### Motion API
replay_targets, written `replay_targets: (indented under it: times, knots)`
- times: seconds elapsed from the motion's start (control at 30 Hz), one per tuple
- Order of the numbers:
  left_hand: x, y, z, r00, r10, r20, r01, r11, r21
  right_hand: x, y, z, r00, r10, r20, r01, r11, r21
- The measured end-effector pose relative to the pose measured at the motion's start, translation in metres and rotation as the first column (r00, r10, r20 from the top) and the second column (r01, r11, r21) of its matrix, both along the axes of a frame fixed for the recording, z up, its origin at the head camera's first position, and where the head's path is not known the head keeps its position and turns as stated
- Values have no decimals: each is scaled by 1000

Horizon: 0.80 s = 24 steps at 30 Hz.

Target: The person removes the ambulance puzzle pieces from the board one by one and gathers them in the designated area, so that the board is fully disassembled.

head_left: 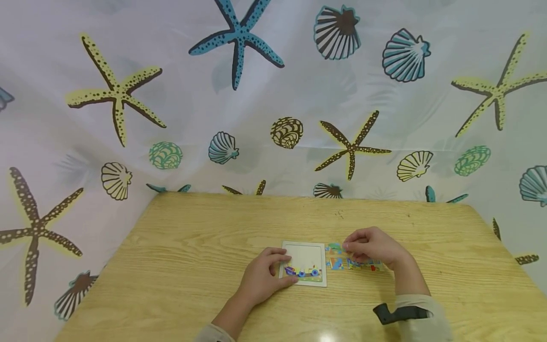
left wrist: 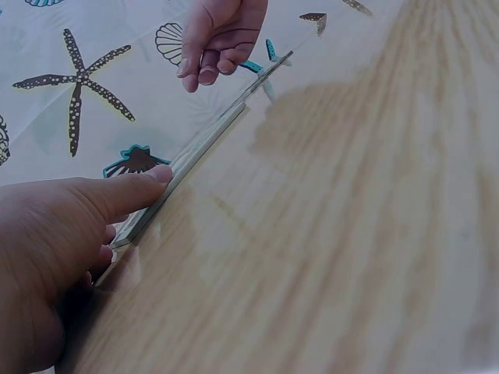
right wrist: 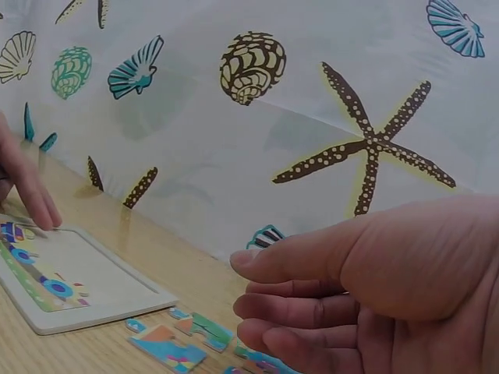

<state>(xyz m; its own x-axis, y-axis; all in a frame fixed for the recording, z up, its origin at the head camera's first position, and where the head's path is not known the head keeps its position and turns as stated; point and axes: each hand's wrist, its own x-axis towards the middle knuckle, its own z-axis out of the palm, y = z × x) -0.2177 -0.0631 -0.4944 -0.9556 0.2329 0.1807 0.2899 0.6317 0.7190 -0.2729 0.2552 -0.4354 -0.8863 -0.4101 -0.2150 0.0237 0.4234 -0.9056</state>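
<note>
A white-framed jigsaw board (head_left: 324, 266) lies flat on the table, with a strip of colourful picture pieces (head_left: 314, 273), showing blue wheels, along its lower side. My left hand (head_left: 262, 276) rests at its left side, thumb on the lower edge and fingers extended over the left edge. To the right lie several loose jigsaw pieces (head_left: 336, 264), orange, blue and green. Over them hovers my right hand (head_left: 371, 247), fingers loosely bent. In the right wrist view its thumb (right wrist: 292, 255) stands apart from the fingers, and no piece shows between them. Its palm covers part of the loose pieces.
The wood-grain table (head_left: 192, 237) reaches back to a white curtain (head_left: 183, 109) printed with starfish and shells. A black strap (head_left: 403, 314) is round the right sleeve. Small dark marks (head_left: 339, 214) show on the tabletop behind the pieces.
</note>
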Motion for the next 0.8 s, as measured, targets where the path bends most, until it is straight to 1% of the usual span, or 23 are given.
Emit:
replay_targets:
  times: [0.2, 0.37, 0.63, 0.73, 0.8]
  knots:
    - [-1, 0, 0, 1000, 3, 14, -3, 1000, 1, 0, -22, -1, 998, 50, -25, -50, 999, -16]
    - [-2, 0, -2, 1000, 4, 19, -4, 1000, 3, 2, -45, -2, 995, 96, -21, -96, 995, -30]
    - [-2, 0, -1, 1000, 11, 24, -11, 1000, -5, 6, -74, -11, 990, 139, 2, -138, 986, -94]
    - [-2, 0, -1, 1000, 9, 27, -9, 1000, -6, 7, -84, -14, 989, 149, -1, -148, 984, -98]
    - [-2, -1, -1, 1000, 3, 27, -2, 1000, -8, 9, -90, -17, 986, 166, -18, -167, 982, -84]
